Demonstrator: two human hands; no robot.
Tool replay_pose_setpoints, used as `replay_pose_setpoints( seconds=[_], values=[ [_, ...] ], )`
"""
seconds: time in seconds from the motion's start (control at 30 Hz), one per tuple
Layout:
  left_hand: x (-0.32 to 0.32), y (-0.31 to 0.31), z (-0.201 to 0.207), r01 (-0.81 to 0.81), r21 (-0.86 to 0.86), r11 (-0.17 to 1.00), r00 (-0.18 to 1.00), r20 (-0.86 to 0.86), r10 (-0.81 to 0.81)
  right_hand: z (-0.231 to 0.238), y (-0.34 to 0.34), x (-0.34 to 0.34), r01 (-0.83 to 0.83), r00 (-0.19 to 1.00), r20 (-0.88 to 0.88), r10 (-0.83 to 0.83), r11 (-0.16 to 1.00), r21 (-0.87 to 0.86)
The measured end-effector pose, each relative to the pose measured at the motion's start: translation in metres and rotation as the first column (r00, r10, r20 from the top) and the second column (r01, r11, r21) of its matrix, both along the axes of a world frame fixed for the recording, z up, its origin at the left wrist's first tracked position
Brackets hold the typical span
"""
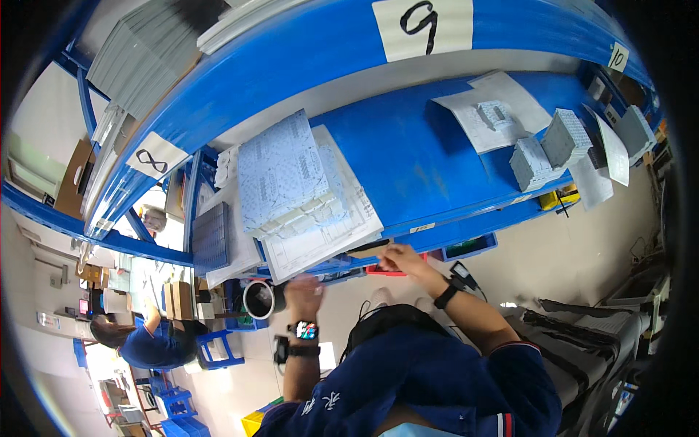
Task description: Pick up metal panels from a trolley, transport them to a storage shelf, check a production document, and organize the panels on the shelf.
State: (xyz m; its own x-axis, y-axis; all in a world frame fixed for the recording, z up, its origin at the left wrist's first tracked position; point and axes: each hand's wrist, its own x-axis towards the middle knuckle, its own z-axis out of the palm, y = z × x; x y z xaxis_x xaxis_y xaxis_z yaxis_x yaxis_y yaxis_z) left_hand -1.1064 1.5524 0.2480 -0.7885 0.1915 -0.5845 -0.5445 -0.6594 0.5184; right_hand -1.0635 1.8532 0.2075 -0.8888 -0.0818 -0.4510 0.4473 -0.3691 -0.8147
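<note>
In front of the blue shelf's edge, my right hand (402,260) has its fingers curled together, as if in a pinch. A narrow black and brown piece (370,249) lies by its fingertips; whether the hand holds it is unclear. My left hand (304,293) is raised below the shelf edge, smeared by motion, and its fingers cannot be read. Above the hands, a stack of pale blue-white printed panels (282,171) rests on paper sheets with line drawings (320,247). To its left stands a dark gridded stack (211,239).
Smaller stacks of pale panels (568,138) and a loose paper sheet (502,109) sit on the blue shelf (408,146) to the right. Below are a white bucket (260,298) and a blue bin (466,247). A co-worker (156,346) sits at the far left near a blue stool (218,349).
</note>
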Motion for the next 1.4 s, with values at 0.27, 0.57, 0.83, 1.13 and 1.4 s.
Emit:
replay_pose_setpoints(
  seconds=[0.27,0.57,0.83,1.13,1.4],
  values=[
    [-0.064,0.1,-0.034,-0.091,0.145,0.985,0.96,0.276,0.048,-0.018,-0.049,-0.042,0.254,0.961,0.257,-0.105,0.702,-0.665],
    [-0.09,0.105,-0.036,-0.135,0.127,0.983,0.944,0.319,0.089,-0.008,-0.046,-0.059,0.305,0.936,0.335,-0.103,0.713,-0.631],
    [-0.099,0.101,-0.039,-0.145,0.12,0.982,0.935,0.34,0.097,-0.003,-0.054,-0.074,0.359,0.923,0.362,-0.13,0.626,-0.692],
    [-0.108,0.096,-0.039,-0.177,0.141,0.974,0.921,0.374,0.113,-0.012,-0.05,-0.075,0.234,0.956,0.291,-0.047,0.719,-0.654],
    [-0.043,0.045,-0.052,-0.174,0.166,0.971,0.953,0.276,0.123,-0.035,-0.028,-0.048,0.027,0.994,0.099,0.057,0.725,-0.688]
  ],
)
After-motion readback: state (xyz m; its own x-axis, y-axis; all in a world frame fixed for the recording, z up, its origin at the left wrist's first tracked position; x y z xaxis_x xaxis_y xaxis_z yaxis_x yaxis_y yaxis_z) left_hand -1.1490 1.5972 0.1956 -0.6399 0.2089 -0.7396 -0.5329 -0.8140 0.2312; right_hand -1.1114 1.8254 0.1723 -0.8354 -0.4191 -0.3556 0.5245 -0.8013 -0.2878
